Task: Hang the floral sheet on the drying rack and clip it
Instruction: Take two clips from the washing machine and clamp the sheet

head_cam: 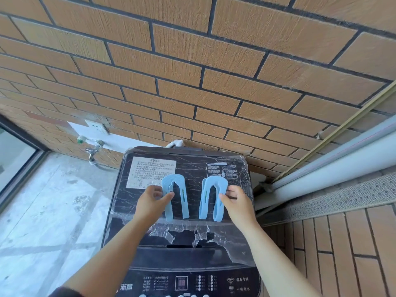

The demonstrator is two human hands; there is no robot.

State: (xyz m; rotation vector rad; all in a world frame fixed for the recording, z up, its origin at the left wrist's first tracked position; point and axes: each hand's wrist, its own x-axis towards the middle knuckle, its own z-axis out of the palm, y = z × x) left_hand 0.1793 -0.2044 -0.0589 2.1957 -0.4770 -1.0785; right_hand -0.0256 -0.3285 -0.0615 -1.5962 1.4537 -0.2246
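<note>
Two light blue U-shaped clips lie over the lid of a dark top-loading washing machine. My left hand pinches the left leg of the left clip between thumb and fingers. My right hand pinches the right leg of the right clip. Both clips point their open ends toward me. Neither the floral sheet nor the drying rack is in view.
A brick wall rises behind the machine, with a tap and a socket at the left. Bare concrete floor lies to the left. White pipes and a perforated sill run along the right.
</note>
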